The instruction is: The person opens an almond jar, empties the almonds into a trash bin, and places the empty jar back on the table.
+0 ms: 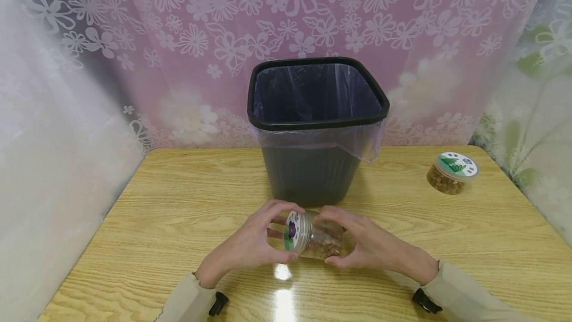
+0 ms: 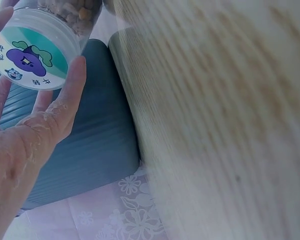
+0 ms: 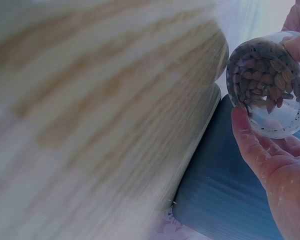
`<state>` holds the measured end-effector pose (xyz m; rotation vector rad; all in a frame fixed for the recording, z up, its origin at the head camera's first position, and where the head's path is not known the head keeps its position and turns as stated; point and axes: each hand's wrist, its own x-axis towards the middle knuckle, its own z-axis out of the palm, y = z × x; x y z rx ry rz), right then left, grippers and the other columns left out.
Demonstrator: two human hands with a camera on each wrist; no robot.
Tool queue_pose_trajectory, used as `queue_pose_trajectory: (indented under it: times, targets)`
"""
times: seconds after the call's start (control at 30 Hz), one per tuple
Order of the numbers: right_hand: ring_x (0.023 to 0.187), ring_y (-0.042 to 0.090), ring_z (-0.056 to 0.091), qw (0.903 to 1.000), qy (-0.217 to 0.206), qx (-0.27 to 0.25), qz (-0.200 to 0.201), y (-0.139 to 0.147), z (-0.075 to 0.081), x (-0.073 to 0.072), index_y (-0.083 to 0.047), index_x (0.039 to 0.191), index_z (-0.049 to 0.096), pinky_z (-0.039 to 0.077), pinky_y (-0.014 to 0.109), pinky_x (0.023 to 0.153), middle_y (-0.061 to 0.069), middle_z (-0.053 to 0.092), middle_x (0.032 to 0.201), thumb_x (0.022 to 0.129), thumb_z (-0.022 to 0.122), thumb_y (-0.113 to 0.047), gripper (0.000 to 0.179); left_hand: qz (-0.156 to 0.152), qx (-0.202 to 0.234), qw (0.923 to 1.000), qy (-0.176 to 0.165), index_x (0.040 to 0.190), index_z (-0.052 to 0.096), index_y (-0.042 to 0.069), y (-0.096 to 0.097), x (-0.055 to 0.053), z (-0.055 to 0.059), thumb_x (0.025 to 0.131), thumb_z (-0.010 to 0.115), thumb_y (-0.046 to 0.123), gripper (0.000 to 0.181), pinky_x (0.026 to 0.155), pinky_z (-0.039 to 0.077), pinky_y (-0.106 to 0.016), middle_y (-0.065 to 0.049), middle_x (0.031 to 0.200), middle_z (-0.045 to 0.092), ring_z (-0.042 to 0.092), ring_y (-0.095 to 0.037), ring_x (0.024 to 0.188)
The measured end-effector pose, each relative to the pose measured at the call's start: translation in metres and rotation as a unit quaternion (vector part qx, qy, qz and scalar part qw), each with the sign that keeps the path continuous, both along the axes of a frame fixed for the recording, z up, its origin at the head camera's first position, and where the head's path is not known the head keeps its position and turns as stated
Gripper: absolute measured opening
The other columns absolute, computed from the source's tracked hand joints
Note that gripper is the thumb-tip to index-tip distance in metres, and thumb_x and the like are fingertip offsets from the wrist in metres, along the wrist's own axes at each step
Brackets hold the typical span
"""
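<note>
A clear plastic jar (image 1: pixel 319 245) partly filled with almonds lies sideways between both hands, its lid (image 1: pixel 292 232) facing left. My left hand (image 1: pixel 254 240) grips the lid end, with the thumb on the near side and fingers on the far side. Around the base end, my right hand (image 1: pixel 368 240) holds the jar the same way. The left wrist view shows a purple cartoon drawing on the white and green lid (image 2: pixel 32 57). Through the round bottom of the jar (image 3: pixel 267 115), the right wrist view shows almonds heaped to one side.
Just behind the hands, a dark bin (image 1: pixel 308 173) with a purple liner stands on the wooden table (image 1: pixel 192 188). A second jar (image 1: pixel 447 180) of brown pieces, with a green and white lid, sits upright at the back right. A pink flowered curtain (image 1: pixel 201 63) hangs behind.
</note>
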<state>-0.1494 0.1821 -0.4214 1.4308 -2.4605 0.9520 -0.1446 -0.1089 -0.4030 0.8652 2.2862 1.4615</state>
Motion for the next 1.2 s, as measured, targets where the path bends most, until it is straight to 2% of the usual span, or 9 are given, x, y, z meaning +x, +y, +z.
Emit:
queue_pose_trajectory:
  times: [0.37, 0.73, 1.0, 1.2]
  targets:
    - [0.119, 0.017, 0.063, 1.0000, 0.000, 0.002, -0.002, 0.0004, -0.0023, 0.0001, -0.014, 0.146, 0.043, 0.057, 0.034, 0.098, 0.000, 0.061, 0.135, 0.079, 0.090, -0.026, 0.083, 0.013, -0.007, 0.9996, -0.022, 0.143, 0.046, 0.042, -0.0006, 0.0010, -0.0004, 0.082, 0.086, 0.028, 0.074, 0.089, 0.059, -0.030, 0.005, 0.143, 0.047, 0.061, -0.025, 0.119]
    - [0.119, 0.020, 0.064, 0.9999, 0.012, 0.000, 0.002, 0.0000, -0.0002, 0.0007, -0.012, 0.147, 0.043, 0.057, 0.036, 0.098, 0.001, 0.061, 0.135, 0.081, 0.088, -0.026, 0.081, 0.025, -0.010, 0.9993, -0.025, 0.144, 0.047, 0.037, -0.0001, 0.0016, -0.0011, 0.082, 0.085, 0.032, 0.073, 0.083, 0.061, -0.028, 0.004, 0.142, 0.047, 0.063, -0.023, 0.111]
    - [0.124, 0.019, 0.062, 0.9999, 0.012, 0.006, -0.004, -0.0001, -0.0009, 0.0010, -0.013, 0.147, 0.044, 0.054, 0.032, 0.103, -0.001, 0.060, 0.137, 0.080, 0.089, -0.026, 0.082, 0.041, -0.021, 0.9982, -0.037, 0.143, 0.047, 0.040, 0.0009, 0.0022, -0.0016, 0.082, 0.085, 0.035, 0.072, 0.081, 0.060, -0.025, 0.002, 0.139, 0.049, 0.064, -0.021, 0.108]
    - [0.124, 0.018, 0.061, 0.9998, 0.019, 0.004, -0.004, -0.0002, -0.0002, 0.0011, -0.012, 0.147, 0.044, 0.055, 0.034, 0.102, 0.000, 0.060, 0.137, 0.082, 0.087, -0.029, 0.080, 0.045, -0.025, 0.9980, -0.037, 0.146, 0.047, 0.034, 0.0015, 0.0022, -0.0022, 0.083, 0.084, 0.036, 0.073, 0.080, 0.060, -0.025, 0.002, 0.139, 0.050, 0.064, -0.022, 0.109]
